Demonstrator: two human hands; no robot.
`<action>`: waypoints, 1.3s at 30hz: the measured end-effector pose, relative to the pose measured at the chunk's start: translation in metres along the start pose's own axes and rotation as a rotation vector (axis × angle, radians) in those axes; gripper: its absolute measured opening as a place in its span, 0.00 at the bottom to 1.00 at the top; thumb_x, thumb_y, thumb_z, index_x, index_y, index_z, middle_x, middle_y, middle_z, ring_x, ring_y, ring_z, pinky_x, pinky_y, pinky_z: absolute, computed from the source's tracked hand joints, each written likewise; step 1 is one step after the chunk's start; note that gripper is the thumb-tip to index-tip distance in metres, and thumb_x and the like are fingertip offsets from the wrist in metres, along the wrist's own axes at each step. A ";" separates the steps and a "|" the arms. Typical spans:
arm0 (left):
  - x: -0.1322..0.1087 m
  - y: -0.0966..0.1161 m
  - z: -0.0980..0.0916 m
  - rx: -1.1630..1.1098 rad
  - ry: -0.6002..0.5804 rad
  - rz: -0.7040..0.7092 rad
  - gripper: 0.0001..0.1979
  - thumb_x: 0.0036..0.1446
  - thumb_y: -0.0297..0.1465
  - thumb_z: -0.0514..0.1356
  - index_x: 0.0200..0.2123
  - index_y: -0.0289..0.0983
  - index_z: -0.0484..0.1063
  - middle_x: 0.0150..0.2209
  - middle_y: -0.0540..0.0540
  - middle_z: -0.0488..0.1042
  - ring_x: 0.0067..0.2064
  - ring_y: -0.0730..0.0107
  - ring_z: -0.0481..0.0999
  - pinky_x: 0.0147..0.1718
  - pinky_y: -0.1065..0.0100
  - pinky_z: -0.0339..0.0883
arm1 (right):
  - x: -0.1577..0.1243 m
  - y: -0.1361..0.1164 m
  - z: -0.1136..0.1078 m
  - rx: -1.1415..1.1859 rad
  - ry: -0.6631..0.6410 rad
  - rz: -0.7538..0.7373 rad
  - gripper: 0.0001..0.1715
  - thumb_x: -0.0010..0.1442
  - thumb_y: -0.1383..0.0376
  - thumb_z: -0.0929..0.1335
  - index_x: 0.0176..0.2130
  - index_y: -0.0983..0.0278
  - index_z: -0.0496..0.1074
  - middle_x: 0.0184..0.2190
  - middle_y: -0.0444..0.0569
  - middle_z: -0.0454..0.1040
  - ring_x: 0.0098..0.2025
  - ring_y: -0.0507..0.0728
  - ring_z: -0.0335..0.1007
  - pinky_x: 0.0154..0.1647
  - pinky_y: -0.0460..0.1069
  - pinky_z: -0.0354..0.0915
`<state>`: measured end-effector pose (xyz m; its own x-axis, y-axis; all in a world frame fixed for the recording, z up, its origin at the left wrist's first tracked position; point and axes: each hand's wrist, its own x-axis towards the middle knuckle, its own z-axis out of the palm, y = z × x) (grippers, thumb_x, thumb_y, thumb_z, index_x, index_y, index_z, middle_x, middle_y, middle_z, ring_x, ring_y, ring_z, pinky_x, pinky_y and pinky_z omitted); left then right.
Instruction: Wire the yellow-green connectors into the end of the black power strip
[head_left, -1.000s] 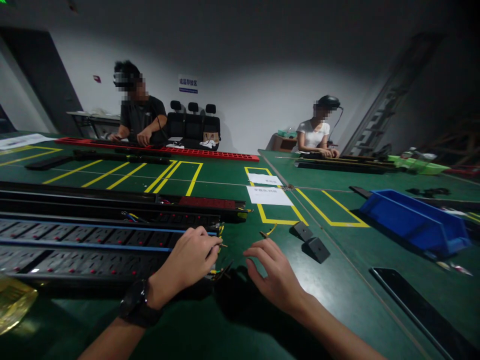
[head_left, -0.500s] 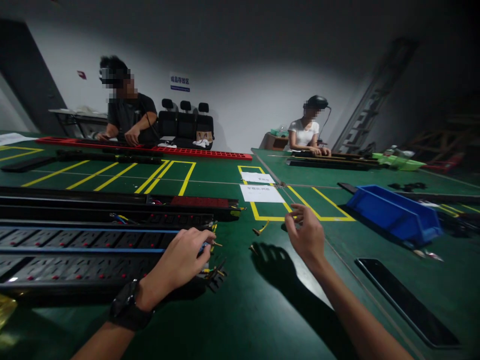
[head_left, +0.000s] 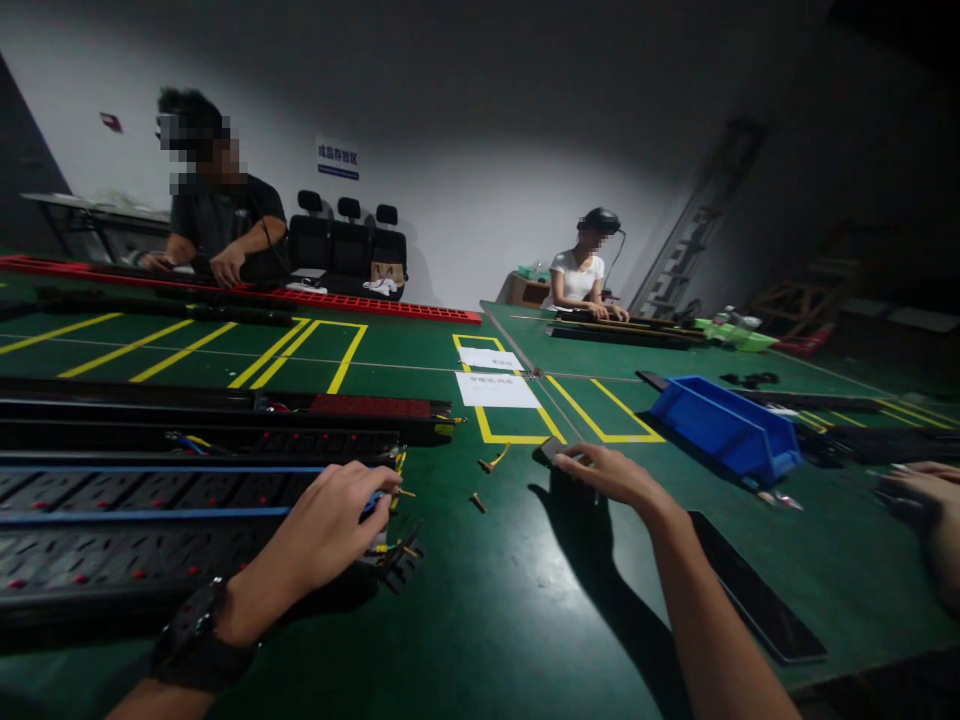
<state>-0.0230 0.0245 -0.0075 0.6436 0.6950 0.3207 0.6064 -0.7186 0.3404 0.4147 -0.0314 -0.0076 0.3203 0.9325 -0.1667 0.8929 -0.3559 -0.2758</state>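
"Status?"

"Hands well apart over green bench [head_left: 480, 630]. L hand [head_left: 319, 530], my 11 o'clock, fingers curled at the end of a blue-edged blk socket strip [head_left: 184, 492], which runs out to 10; can't tell if clamped."

"And R?"

"R hand [head_left: 604, 478], 1 o'clock, fingertips at sm. blk block [head_left: 549, 451]; can't tell if gripped. Brass-coloured pin [head_left: 478, 503] btwn them, approx. 12. Blue bin [head_left: 705, 440], approx. 2."

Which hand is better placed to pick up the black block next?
Likely the right hand: its fingers are right by the black block, though contact is unclear. The left hand is farther off, at the end of the strips.
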 end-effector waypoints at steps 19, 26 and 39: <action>-0.001 -0.004 0.003 0.001 0.005 0.017 0.13 0.68 0.32 0.54 0.47 0.42 0.78 0.45 0.46 0.82 0.47 0.58 0.80 0.49 0.55 0.69 | -0.003 -0.025 -0.004 0.966 0.442 -0.278 0.43 0.49 0.49 0.80 0.59 0.61 0.72 0.47 0.54 0.81 0.49 0.64 0.78 0.51 0.59 0.74; -0.001 -0.002 0.000 0.019 -0.001 0.008 0.12 0.68 0.32 0.55 0.46 0.42 0.79 0.44 0.46 0.82 0.46 0.59 0.80 0.48 0.57 0.69 | -0.016 -0.085 0.037 1.073 0.176 -0.525 0.40 0.47 0.56 0.83 0.57 0.59 0.74 0.50 0.52 0.80 0.51 0.62 0.79 0.59 0.60 0.73; -0.001 0.007 -0.004 0.039 -0.016 0.006 0.12 0.68 0.30 0.54 0.46 0.40 0.78 0.45 0.44 0.82 0.48 0.57 0.80 0.49 0.54 0.69 | -0.055 -0.134 0.077 0.576 0.095 -0.745 0.35 0.54 0.67 0.79 0.59 0.58 0.72 0.56 0.52 0.78 0.57 0.63 0.75 0.61 0.60 0.70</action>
<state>-0.0218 0.0189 -0.0019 0.6545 0.6905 0.3079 0.6201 -0.7233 0.3038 0.2530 -0.0399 -0.0344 -0.2221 0.9240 0.3111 0.5929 0.3813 -0.7093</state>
